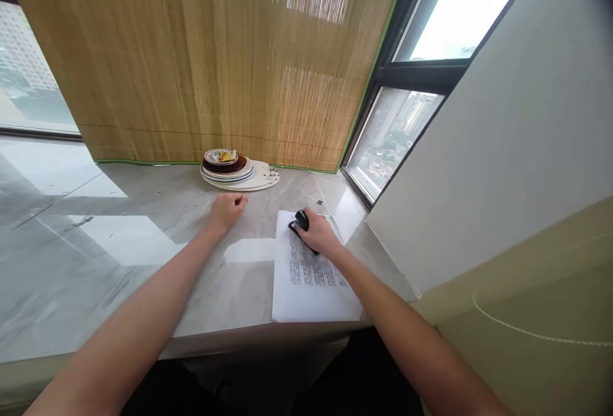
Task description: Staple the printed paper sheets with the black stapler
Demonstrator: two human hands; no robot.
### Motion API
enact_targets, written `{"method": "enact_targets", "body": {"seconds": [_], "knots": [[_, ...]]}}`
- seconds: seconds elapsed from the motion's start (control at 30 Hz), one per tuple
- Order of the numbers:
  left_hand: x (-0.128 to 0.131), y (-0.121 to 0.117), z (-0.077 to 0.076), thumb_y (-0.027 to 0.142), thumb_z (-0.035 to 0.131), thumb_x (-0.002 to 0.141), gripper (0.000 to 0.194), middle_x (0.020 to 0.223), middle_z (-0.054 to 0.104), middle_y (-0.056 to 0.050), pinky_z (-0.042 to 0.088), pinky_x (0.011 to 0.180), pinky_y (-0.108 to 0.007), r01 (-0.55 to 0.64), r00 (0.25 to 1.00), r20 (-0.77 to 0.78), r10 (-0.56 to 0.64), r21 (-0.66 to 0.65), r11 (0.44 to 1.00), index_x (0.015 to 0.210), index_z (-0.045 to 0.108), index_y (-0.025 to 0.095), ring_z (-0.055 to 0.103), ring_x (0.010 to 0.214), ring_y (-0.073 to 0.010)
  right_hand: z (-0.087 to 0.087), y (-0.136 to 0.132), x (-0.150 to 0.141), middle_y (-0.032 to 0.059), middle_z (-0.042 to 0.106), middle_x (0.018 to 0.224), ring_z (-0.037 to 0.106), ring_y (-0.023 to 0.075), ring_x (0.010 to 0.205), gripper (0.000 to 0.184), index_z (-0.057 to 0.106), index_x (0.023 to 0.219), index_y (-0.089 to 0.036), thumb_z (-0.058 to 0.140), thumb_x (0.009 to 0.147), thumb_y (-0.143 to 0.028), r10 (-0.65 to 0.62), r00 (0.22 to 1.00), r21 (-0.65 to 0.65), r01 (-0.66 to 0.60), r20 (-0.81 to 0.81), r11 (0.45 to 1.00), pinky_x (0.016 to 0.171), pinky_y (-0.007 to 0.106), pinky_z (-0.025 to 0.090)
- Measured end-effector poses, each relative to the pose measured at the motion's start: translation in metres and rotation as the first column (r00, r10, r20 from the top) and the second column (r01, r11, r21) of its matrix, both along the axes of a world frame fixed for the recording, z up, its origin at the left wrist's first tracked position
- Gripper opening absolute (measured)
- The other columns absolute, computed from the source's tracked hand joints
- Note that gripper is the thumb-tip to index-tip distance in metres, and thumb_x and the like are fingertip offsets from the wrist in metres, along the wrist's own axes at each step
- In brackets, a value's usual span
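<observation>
The right hand is closed around a slim black stapler with a smooth, hard-looking body; its blunt head pokes out past the thumb side and its narrow base slants beneath the palm. Under both lies a flat, rectangular sheaf of white printed paper, matte and covered in dense dark lines of text, with the stapler over its upper part. The left hand is curled into a loose fist on the glossy, grey-veined desk, to the left of the paper and apart from it; whether it encloses anything, I cannot tell. Just beyond this fist sits a stack of round, glazed dishes on a white oval platter. Behind them hangs a tan, finely ribbed blind with green edging.
</observation>
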State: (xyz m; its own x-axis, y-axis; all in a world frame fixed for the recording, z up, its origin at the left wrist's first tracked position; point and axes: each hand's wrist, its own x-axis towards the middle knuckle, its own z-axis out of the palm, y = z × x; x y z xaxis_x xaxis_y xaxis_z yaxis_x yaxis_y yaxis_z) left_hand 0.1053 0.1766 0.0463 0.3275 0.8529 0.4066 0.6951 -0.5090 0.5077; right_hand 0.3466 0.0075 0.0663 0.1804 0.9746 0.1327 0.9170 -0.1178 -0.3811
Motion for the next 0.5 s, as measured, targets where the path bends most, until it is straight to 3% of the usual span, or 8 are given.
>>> {"method": "enact_targets", "body": {"seconds": [0.1,0.17,0.23,0.33,0.4,0.5], "knots": [[0.002,-0.001,-0.003,0.043,0.046,0.102,0.046,0.073,0.074,-0.009,0.033,0.065,-0.032,-0.013,0.986,-0.165,0.012,-0.006,1.0,0.068,0.069,0.021,0.066,0.073,-0.0225,0.0,-0.003,0.036,0.0045,0.072,0.093,0.068,0.022,0.086,0.037,0.063,0.103,-0.022,0.051,0.103,-0.057,-0.079,0.976,-0.019,0.077,-0.204,0.997,0.074,0.029,0.048],[0.002,-0.004,-0.004,0.042,0.045,0.103,0.046,0.083,0.078,-0.012,0.035,0.066,-0.033,-0.03,0.967,-0.252,0.034,0.02,0.999,0.076,0.074,0.02,0.069,0.08,-0.0256,-0.004,0.002,0.054,0.007,0.072,0.093,0.067,0.0216,0.086,0.051,0.066,0.102,-0.02,0.03,0.11,-0.055,-0.14,0.95,0.033,0.155,-0.278,0.987,0.076,0.03,0.051],[0.001,-0.011,-0.004,0.041,0.042,0.105,0.047,0.092,0.08,-0.015,0.039,0.07,-0.034,-0.057,0.945,-0.319,0.071,0.053,0.997,0.085,0.078,0.019,0.072,0.086,-0.0289,-0.011,0.009,0.065,0.011,0.071,0.097,0.067,0.0235,0.094,0.055,0.067,0.103,-0.017,0.021,0.112,-0.045,-0.222,0.959,0.162,0.25,-0.174,0.955,0.085,0.034,0.053],[0.001,-0.025,0.0,0.038,0.038,0.107,0.048,0.104,0.08,-0.018,0.045,0.078,-0.038,-0.08,0.912,-0.398,0.096,0.057,0.995,0.096,0.08,0.018,0.073,0.095,-0.0324,-0.026,0.016,0.072,0.0163,0.07,0.118,0.064,0.0288,0.116,0.034,0.07,0.107,-0.017,0.043,0.108,-0.038,-0.22,0.975,0.247,0.215,-0.007,0.945,0.1,0.042,0.052],[0.0,-0.036,0.003,0.034,0.038,0.107,0.045,0.109,0.08,-0.018,0.047,0.085,-0.04,-0.073,0.904,-0.417,0.092,0.061,0.995,0.099,0.079,0.017,0.073,0.101,-0.033,-0.035,0.019,0.071,0.0191,0.065,0.139,0.058,0.0322,0.133,0.031,0.069,0.122,-0.018,0.053,0.104,-0.037,-0.188,0.98,0.21,0.171,0.063,0.963,0.105,0.046,0.051],[-0.008,-0.055,0.005,0.027,0.04,0.106,0.038,0.116,0.077,-0.017,0.047,0.099,-0.043,-0.059,0.897,-0.432,0.093,0.09,0.994,0.105,0.077,0.018,0.068,0.115,-0.0332,-0.038,0.024,0.07,0.0207,0.04,0.17,0.035,0.0336,0.159,0.048,0.055,0.152,-0.019,0.045,0.108,-0.034,-0.157,0.97,0.032,0.154,0.187,0.988,0.12,0.053,0.041]]}}
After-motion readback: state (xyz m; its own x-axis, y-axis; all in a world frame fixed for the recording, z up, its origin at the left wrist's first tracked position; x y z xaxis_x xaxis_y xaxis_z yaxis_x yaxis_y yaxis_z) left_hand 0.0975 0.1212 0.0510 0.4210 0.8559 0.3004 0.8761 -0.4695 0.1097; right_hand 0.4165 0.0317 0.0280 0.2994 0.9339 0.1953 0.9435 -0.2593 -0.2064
